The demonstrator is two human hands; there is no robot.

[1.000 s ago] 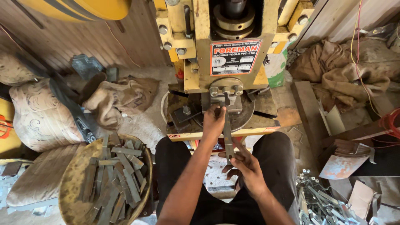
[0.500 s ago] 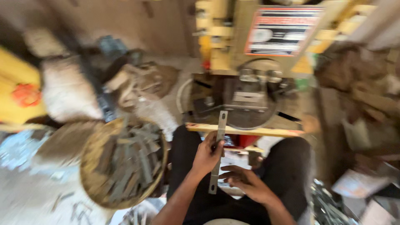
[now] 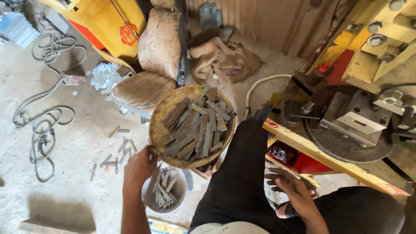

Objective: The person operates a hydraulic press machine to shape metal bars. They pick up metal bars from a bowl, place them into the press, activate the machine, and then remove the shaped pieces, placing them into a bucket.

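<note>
Your left hand [image 3: 138, 167] has left the press and now releases a flat metal strip over the small grey bucket [image 3: 167, 190]. Your right hand [image 3: 294, 190] rests open, empty, between your knees. That piece is finished; the round basket of grey strips [image 3: 193, 125] sits just beyond.

Left hand [image 3: 139, 167] now over bucket [image 3: 164, 193].

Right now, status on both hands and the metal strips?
Left hand over small bucket of worked strips, grip unclear. Right hand empty, by knee. Blank strips piled in basket. Nothing blocking.

Metal workshop: yellow press machine [image 3: 368, 65] at right of frame, basket of cut metal strips [image 3: 193, 128] centre, dusty floor [image 3: 65, 143] with scraps and cables [image 3: 41, 125] left.
</note>
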